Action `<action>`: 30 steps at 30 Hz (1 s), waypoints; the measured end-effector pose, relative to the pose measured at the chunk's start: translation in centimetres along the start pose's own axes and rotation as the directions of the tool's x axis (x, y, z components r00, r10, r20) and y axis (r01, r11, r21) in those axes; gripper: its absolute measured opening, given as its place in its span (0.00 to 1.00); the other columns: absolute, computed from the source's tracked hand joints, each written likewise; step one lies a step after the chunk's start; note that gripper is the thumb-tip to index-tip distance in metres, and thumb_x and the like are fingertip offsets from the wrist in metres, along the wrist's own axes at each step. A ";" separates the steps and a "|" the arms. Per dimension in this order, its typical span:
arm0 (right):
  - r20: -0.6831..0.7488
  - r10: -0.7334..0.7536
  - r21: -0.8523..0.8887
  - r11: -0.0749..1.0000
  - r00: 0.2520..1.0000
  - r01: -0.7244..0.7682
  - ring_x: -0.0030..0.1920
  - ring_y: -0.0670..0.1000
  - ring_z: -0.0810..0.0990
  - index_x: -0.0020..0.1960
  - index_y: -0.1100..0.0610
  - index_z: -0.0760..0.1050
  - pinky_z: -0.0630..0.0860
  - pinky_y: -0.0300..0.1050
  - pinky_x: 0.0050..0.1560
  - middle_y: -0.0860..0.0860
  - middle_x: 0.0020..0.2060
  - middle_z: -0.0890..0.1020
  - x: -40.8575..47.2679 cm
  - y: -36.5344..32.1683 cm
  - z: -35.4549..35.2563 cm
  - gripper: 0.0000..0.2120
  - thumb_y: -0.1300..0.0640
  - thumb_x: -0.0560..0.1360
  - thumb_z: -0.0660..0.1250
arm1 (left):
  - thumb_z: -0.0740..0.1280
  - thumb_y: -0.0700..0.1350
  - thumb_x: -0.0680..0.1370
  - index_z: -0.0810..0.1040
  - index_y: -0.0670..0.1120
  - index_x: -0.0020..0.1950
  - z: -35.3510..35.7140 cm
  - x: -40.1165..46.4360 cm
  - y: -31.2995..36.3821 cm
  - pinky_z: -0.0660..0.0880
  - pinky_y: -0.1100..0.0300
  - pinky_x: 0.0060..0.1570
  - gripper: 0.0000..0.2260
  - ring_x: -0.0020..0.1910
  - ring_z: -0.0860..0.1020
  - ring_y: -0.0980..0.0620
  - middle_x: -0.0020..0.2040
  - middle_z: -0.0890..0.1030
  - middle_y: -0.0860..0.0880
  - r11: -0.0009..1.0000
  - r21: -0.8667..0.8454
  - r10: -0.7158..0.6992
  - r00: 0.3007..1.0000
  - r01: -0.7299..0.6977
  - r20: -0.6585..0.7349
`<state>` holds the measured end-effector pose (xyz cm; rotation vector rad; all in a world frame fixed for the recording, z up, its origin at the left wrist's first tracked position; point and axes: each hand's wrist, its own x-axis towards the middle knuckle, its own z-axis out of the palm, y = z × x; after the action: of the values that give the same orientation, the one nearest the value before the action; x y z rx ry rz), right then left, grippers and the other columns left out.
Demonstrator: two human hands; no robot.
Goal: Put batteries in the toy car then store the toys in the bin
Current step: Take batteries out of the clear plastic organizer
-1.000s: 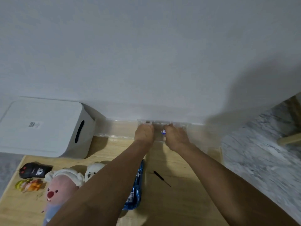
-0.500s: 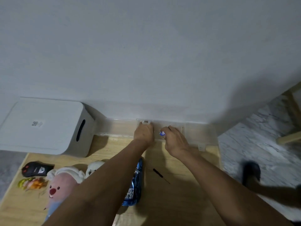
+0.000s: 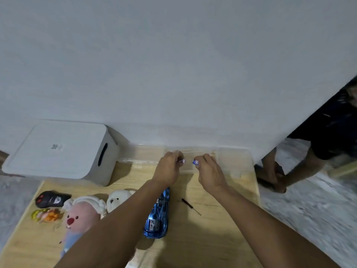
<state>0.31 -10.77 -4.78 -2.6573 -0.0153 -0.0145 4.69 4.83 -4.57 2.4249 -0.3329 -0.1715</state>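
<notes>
Both hands work at the 12 o'clock edge of the wooden table (image 3: 212,229), a small gap between them. From the head camera, I see the left hand (image 3: 168,170) pinched closed on one battery (image 3: 183,161) and the right hand (image 3: 209,174) pinched on another battery (image 3: 195,162), held over the clear plastic case (image 3: 229,161) they seem to come from. I judge each hand holds one so both can be fitted in turn. At 6 o'clock from the hands lies the blue toy car (image 3: 157,219), within easy reach, the screwdriver (image 3: 190,206) beside it at its 3 o'clock. Plush toys (image 3: 83,215) wait at 8 o'clock; the white bin (image 3: 63,149) sits at 10 o'clock, lid shut.
</notes>
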 end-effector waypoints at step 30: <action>0.185 0.108 -0.018 0.994 0.977 -0.107 0.54 0.56 0.76 0.60 0.56 0.76 0.73 0.48 0.49 0.53 0.53 0.78 -1.7 1.2 1.1 0.11 0.60 0.79 0.63 | 0.63 0.35 0.73 0.80 0.45 0.49 0.7 -2.8 0.4 0.74 0.57 0.47 0.10 0.48 0.79 0.46 0.49 0.81 0.46 0.974 0.210 -0.137 0.952 0.080 0.273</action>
<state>-1.34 -11.31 -6.31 -2.6541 0.0678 0.2694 1.74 4.86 -4.73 2.6182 -0.3578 -0.5684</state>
